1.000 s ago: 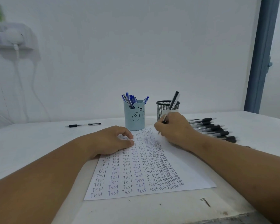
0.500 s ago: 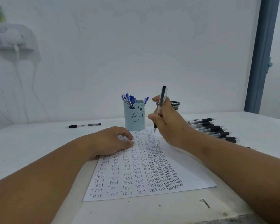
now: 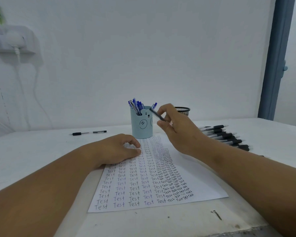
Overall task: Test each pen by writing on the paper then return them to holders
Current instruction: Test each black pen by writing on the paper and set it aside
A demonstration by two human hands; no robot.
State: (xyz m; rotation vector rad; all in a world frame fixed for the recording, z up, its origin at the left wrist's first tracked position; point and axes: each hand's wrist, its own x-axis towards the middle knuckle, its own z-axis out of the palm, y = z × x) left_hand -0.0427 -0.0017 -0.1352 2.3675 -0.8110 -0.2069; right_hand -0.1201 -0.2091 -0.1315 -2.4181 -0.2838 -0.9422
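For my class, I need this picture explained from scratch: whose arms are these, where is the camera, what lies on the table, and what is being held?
No machine here: these are a person's two bare arms, filmed by one camera worn on the person's head, looking forward and down.

On the white table lies a sheet of paper filled with the handwritten word "Test". Behind it stand a light blue cup with a bear face, holding blue pens, and a black mesh holder. A row of black pens lies to the right, and one lone pen to the left.

The left hand rests on the paper. The right hand is raised above it, pinching a black pen near the two holders.
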